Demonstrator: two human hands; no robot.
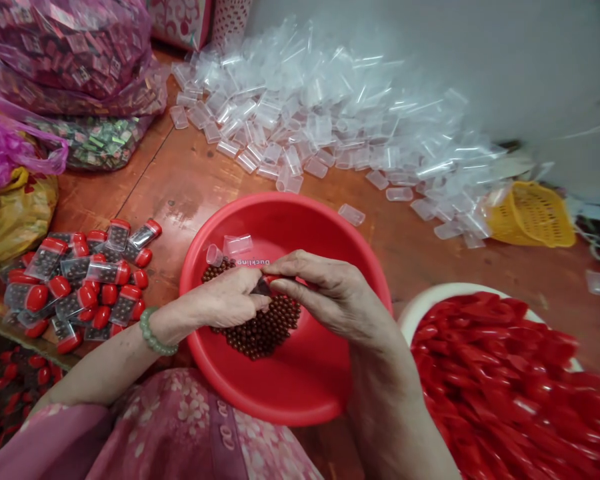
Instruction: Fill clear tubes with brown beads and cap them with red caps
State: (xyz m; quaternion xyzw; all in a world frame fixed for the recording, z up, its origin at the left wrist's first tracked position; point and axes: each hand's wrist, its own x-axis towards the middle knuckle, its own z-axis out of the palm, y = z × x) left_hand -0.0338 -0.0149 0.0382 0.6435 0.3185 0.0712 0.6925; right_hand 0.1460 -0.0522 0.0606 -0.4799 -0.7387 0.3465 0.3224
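Over a red basin [287, 203], my two hands meet at a small clear plastic container [263, 287] with dark contents, mostly covered by fingers. My left hand [230, 297], with a green bead bracelet [153, 333] on its wrist, is closed around the container's body. The fingers of my right hand [325, 287] pinch a red cap [271, 279] at the container's end; whether it is fully seated is hidden. Below them, a heap of small dark brown balls [265, 330] lies in the basin. Two clear empty containers [237, 245] rest at its far left inside.
Filled, red-capped containers [83, 280] are piled at the left table edge. Loose clear containers [305, 127] spread across the back. A white tub [450, 291] of red plastic pieces [510, 380] stands right. A yellow basket [537, 217] and stuffed plastic bags [75, 80] are farther off.
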